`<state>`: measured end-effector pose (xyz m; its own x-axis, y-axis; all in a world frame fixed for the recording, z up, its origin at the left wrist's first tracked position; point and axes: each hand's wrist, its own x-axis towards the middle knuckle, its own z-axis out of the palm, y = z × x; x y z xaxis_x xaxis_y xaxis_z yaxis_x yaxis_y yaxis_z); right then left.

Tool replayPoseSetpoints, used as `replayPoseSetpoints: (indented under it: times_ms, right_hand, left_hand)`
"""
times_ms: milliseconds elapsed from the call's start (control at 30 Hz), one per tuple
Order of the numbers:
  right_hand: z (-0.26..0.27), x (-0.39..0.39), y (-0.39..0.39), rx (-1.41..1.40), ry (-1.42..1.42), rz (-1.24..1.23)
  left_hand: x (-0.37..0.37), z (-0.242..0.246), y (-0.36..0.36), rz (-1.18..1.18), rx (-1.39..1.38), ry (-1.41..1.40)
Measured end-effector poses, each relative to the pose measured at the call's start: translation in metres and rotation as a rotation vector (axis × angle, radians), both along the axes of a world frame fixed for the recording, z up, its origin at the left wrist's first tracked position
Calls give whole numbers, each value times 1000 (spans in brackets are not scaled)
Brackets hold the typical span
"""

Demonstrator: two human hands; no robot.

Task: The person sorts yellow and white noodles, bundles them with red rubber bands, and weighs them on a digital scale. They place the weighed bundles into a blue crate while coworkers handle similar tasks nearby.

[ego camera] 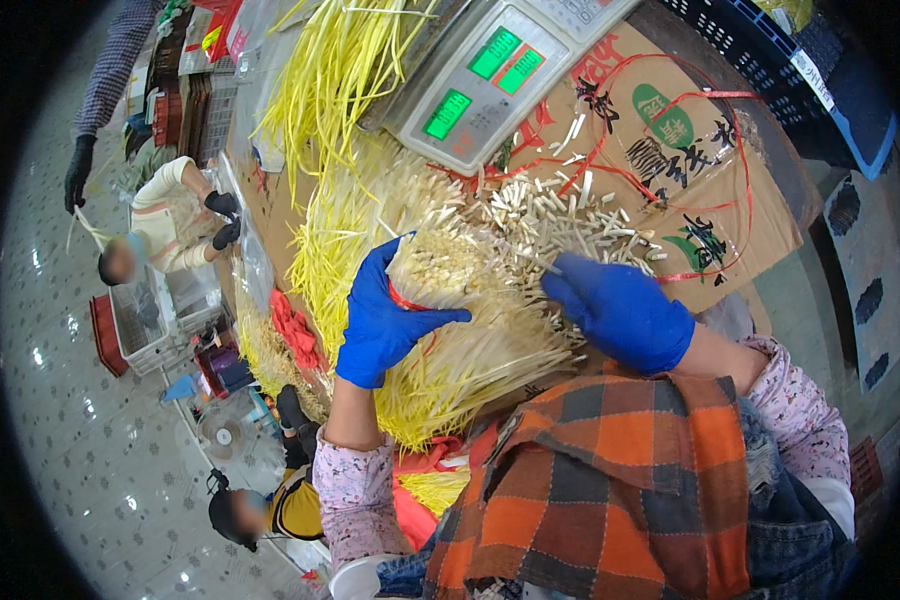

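Note:
My left hand (379, 315), in a blue glove, grips a bundle of yellow chives (442, 262) with its pale cut ends facing up and a red tie around it. My right hand (619, 311), also gloved in blue and slightly blurred, is closed on what looks like a small knife (538, 262); only a thin blade shows, pointing at the bundle's ends. Loose yellow chives (330, 225) spread beneath and beyond the left hand. Trimmed white stem ends (570, 217) lie heaped just beyond the right hand.
A digital scale (487, 82) with lit green displays stands ahead, more chives (337, 67) beside it. Red twine (746, 187) loops over printed cardboard (757, 232). A dark blue crate (787, 67) is at the upper right. Co-workers (172, 217) sit to the left.

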<state>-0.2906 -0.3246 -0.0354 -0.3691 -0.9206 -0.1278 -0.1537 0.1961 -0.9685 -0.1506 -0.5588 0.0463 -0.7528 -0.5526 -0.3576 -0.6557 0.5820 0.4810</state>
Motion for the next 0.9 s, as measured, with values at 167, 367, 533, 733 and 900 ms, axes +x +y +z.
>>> replayPoseSetpoints:
  times_ms: [167, 367, 533, 733, 900]
  right_hand:
    - [16, 0, -1, 16, -174, 247]
    - [5, 7, -10, -4, 293, 87]
    - [-7, 21, -2, -77, 251, -43]
    - [9, 8, 4, 11, 3, 52]
    - [11, 13, -10, 6, 51, 163]
  left_hand:
    - [13, -14, 2, -5, -19, 88]
    - [13, -16, 8, -9, -136, 85]
    - [11, -14, 13, 12, -113, 112]
    - [16, -17, 13, 21, -115, 118]
    - [13, -16, 16, 35, -112, 97]
